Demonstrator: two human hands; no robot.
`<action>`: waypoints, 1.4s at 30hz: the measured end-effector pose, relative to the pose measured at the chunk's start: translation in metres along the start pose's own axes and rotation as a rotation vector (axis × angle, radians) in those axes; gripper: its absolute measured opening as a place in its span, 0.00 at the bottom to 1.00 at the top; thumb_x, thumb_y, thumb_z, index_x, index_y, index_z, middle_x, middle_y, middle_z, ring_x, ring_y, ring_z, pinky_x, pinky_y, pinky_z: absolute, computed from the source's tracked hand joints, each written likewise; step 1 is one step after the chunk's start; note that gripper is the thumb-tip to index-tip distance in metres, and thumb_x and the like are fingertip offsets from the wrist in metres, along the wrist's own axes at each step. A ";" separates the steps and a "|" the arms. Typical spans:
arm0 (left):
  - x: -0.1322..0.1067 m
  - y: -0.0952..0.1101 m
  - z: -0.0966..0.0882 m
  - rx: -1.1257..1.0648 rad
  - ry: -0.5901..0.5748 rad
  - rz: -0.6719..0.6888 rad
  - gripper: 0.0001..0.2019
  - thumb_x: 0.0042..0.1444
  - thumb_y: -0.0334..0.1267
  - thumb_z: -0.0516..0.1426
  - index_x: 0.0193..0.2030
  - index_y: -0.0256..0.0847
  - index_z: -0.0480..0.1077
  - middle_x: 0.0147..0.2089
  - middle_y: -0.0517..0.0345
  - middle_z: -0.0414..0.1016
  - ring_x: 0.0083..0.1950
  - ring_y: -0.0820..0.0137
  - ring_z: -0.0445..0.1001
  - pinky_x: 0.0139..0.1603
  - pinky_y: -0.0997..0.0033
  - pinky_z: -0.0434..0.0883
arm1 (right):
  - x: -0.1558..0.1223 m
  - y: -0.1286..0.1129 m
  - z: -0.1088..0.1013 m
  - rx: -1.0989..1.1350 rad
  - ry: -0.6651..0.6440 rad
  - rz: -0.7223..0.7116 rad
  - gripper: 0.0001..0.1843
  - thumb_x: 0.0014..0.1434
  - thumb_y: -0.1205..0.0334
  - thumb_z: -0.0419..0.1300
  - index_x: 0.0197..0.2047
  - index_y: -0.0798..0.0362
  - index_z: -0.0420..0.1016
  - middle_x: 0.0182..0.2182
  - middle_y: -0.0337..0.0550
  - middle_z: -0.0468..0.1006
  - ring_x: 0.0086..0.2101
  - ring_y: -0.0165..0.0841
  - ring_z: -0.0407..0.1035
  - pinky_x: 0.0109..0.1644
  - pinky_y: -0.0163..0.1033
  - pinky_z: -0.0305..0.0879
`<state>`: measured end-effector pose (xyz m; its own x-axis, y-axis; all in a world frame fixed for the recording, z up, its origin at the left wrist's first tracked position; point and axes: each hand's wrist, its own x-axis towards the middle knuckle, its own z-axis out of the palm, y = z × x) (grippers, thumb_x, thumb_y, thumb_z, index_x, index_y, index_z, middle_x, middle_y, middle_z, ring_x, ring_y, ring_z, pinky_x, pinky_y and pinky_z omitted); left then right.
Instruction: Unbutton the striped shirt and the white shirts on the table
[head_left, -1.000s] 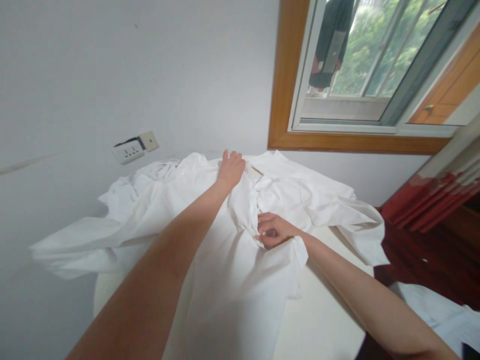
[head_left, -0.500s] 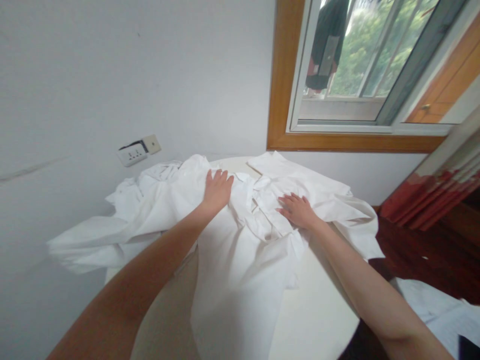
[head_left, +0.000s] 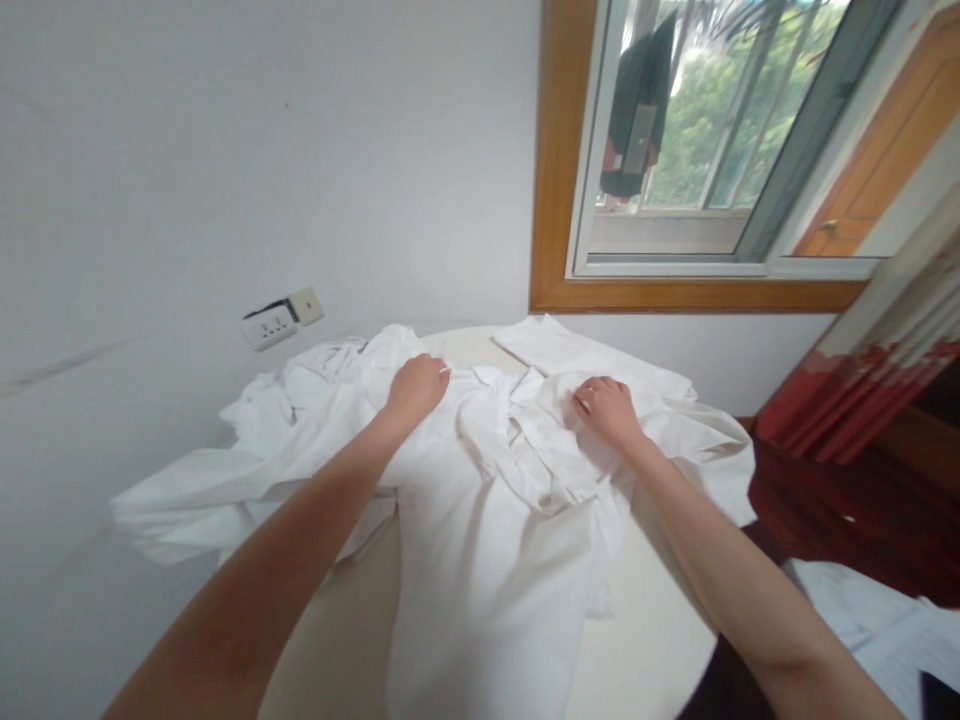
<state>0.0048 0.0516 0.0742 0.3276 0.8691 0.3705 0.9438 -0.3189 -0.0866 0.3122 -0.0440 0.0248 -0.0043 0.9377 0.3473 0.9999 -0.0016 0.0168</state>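
A crumpled white shirt (head_left: pixel 495 520) lies spread over a pale round table (head_left: pixel 645 650). My left hand (head_left: pixel 416 387) rests on the cloth near its far left part, fingers curled and closed on the fabric. My right hand (head_left: pixel 609 408) is on the cloth to the right of the bunched collar area (head_left: pixel 517 420), fingers bent and gripping a fold. One sleeve (head_left: pixel 187 490) hangs off the table's left side.
A white wall with a power socket (head_left: pixel 271 320) stands close behind the table. A wood-framed window (head_left: pixel 675 150) is at the back right. Red fabric (head_left: pixel 862 390) and a dark wooden floor lie to the right, with white cloth (head_left: pixel 892 630) at the lower right.
Both hands went from lying flat on the shirt to curling shut on its cloth. The right hand moved up from the shirt's middle to its right side.
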 end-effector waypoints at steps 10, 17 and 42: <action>0.010 0.035 0.000 0.111 -0.160 -0.080 0.29 0.65 0.49 0.41 0.41 0.29 0.77 0.42 0.36 0.78 0.46 0.53 0.76 0.43 0.60 0.69 | 0.063 0.009 0.011 -0.109 -0.118 0.108 0.25 0.66 0.48 0.47 0.48 0.56 0.76 0.47 0.57 0.76 0.52 0.46 0.64 0.54 0.52 0.55; 0.034 0.020 0.005 -0.014 -0.282 -0.066 0.14 0.55 0.42 0.56 0.45 0.39 0.76 0.49 0.45 0.78 0.50 0.58 0.75 0.45 0.67 0.70 | 0.074 0.021 -0.016 -0.099 -0.104 0.038 0.17 0.65 0.57 0.50 0.45 0.53 0.78 0.45 0.52 0.78 0.48 0.42 0.68 0.48 0.43 0.59; -0.075 0.066 0.003 -0.212 -0.014 0.351 0.13 0.64 0.40 0.48 0.51 0.42 0.69 0.48 0.50 0.71 0.51 0.62 0.68 0.52 0.63 0.66 | 0.017 0.007 -0.039 0.087 -0.368 -0.057 0.14 0.59 0.64 0.52 0.42 0.50 0.79 0.36 0.45 0.80 0.36 0.34 0.73 0.36 0.34 0.61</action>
<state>0.0421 -0.0339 0.0382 0.6300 0.6985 0.3395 0.7454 -0.6665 -0.0119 0.3186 -0.0411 0.0671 -0.0697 0.9975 -0.0117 0.9959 0.0689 -0.0593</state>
